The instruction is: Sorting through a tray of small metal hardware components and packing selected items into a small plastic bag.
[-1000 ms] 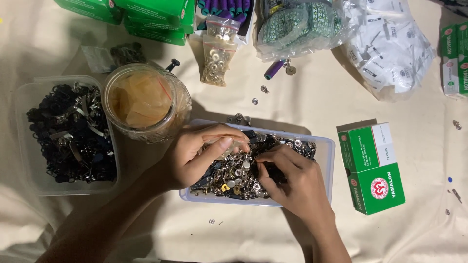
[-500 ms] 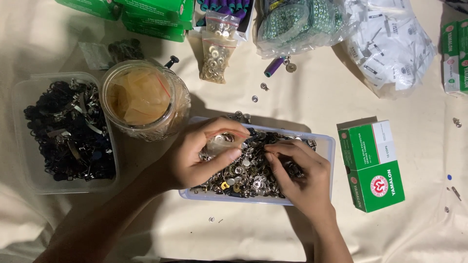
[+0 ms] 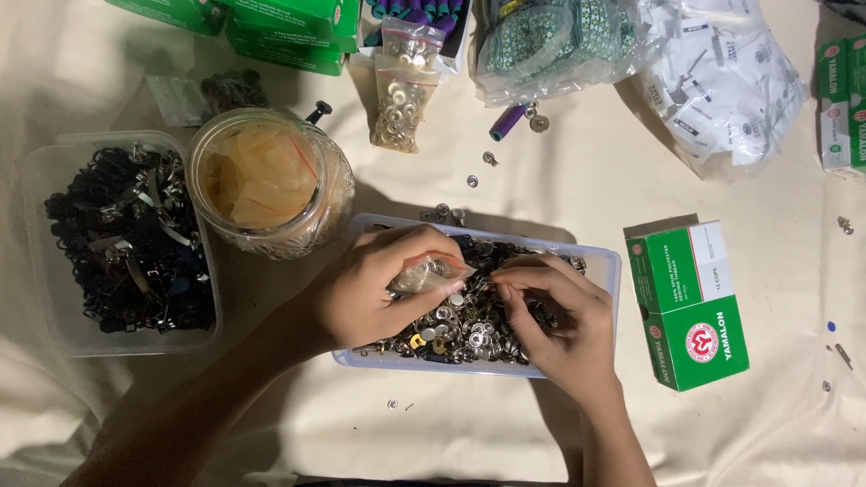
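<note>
Sorting scene: two bare hands work over a counter (image 3: pixel 541 433) draped in cream cloth, seen from above.
Left bin: a clear plastic tub (image 3: pixel 54 334) at the left edge holds dark zipper pulls.
Centre tray: a clear shallow tray (image 3: pixel 604 271) near the middle is heaped with small metal snap fasteners (image 3: pixel 460 320), silver and brass.
Jar: a round clear jar (image 3: pixel 271 180) with amber contents stands just beside the tray's far-left corner.
Green box: a green and white carton (image 3: pixel 690 302) lies right of the tray, apart from it.
Far row: more green boxes (image 3: pixel 271 22), a bagged roll of patterned tape (image 3: pixel 559 41) and a bag of white tags (image 3: pixel 722 86) line the far edge.
Left hand: the left hand (image 3: pixel 374 293), fingers curled closed, pinches a small clear bag (image 3: pixel 424 273) over the tray.
Right hand: the right hand (image 3: pixel 559 320), fingers bent together, rests on the fasteners; whether it grips one cannot be told.
Small bag: a packet of brass eyelets (image 3: pixel 401 99) lies far of the tray.
</note>
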